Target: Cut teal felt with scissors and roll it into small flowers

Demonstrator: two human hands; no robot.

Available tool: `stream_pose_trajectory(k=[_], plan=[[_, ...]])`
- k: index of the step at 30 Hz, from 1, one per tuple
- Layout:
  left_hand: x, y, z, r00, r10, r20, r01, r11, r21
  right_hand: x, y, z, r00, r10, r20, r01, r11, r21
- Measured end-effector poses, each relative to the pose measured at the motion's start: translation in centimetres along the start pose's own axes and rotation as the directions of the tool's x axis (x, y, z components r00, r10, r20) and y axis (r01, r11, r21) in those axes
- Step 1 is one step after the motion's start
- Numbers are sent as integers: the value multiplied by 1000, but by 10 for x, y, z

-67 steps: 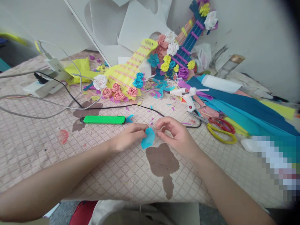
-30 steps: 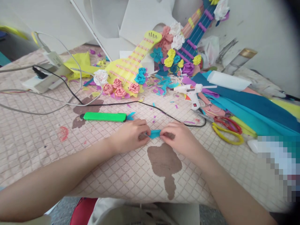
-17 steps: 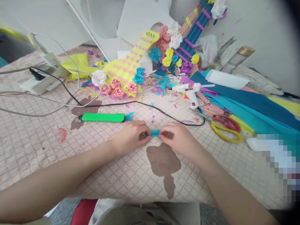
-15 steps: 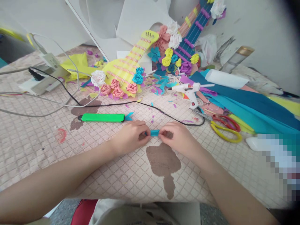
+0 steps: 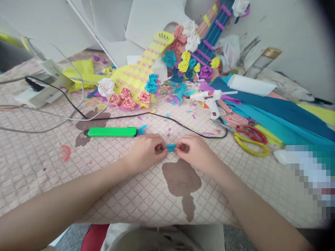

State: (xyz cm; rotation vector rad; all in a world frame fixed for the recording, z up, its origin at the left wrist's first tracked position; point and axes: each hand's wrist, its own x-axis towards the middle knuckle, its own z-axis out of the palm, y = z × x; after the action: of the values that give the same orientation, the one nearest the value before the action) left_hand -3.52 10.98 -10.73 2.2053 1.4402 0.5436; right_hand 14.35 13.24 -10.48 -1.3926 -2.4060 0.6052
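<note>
A narrow blue paper strip is stretched level between my two hands, just over the tablecloth. My left hand pinches its left end between thumb and fingers. At the other end, my right hand has the strip in a similar pinch. The fingers hide both ends of the strip. Beyond my left hand lies a bright green case or box cutter-like bar with black ends, and a small blue paper scrap touches its right end.
A yellow paper guitar with paper flowers lies at the back, near a blue guitar. To the right are a glue gun, scissors and coloured paper sheets. A black cord crosses the table from a power strip.
The whole view has shifted slightly, with the table things now a little further left. Both hands keep their pinch on the blue paper strip, and their pose looks nearly the same.
</note>
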Motion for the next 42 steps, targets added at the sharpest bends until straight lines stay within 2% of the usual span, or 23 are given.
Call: stream_pose_trajectory(k=[13, 20, 25, 30, 36, 38, 42], plan=[[1, 0, 2, 999, -35, -25, 35, 999, -5, 2, -3, 4, 999, 43, -19, -42, 999, 16], [0, 2, 2, 995, -88, -40, 87, 996, -11, 0, -6, 6, 994, 68, -85, -59, 994, 96], [0, 1, 2, 996, -63, -63, 62, 998, -20, -1, -9, 12, 990, 78, -116, -70, 995, 75], [0, 1, 0, 996, -80, -30, 79, 996, -50, -2, -10, 7, 986, 131, -100, -125, 990, 63], [0, 1, -1, 996, -93, -4, 92, 991, -101, -2, -3, -2, 978, 207, -6, -203, 967, 151], [0, 0, 0, 997, -71, -16, 69, 992, -109, -2, -2, -2, 982, 191, -4, -188, 969, 158], [0, -4, 1, 1000, 30, -9, -31, 994, -107, -3, -2, -1, 996, 81, -25, -76, 986, 151]])
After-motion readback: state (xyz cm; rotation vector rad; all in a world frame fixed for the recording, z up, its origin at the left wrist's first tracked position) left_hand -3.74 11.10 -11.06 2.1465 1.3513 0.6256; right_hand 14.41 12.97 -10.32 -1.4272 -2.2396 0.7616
